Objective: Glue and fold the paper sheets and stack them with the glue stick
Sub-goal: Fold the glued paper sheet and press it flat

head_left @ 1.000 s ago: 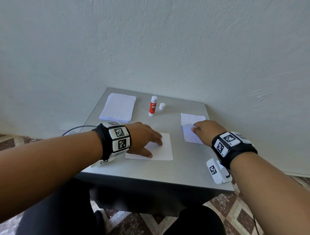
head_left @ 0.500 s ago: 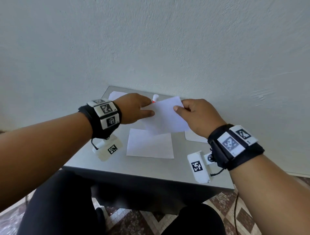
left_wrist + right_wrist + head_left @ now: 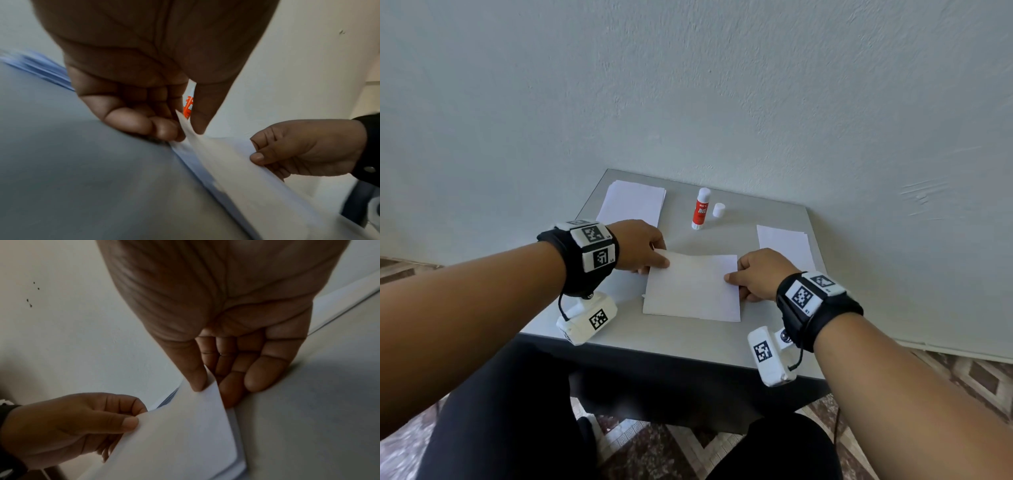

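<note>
1. Hands hold one white paper sheet between them, over the middle of the grey table towards its near edge.
2. Left hand pinches the sheet's far left corner between thumb and curled fingers; in the left wrist view the thumb lies on top of the paper and the fingertips sit under it, close to the table.
3. Right hand pinches the sheet's right edge, with the thumb on top and the fingers curled below.
4. Held sheet slopes: its far edge is lifted, and its near edge meets a second sheet that lies flat on the table beneath it and shows along the right side in the right wrist view.
5. Glue stick, red and white, stands upright near the middle of the far edge, uncapped.
6. White cap stands just beside the glue stick on its right, apart from it.
7. Stack of plain sheets lies at the far left corner of the table.
8. Smaller pile of paper lies by the right edge of the table, just beyond the right hand.
9. Both wrists carry black bands with white marker blocks
</note>
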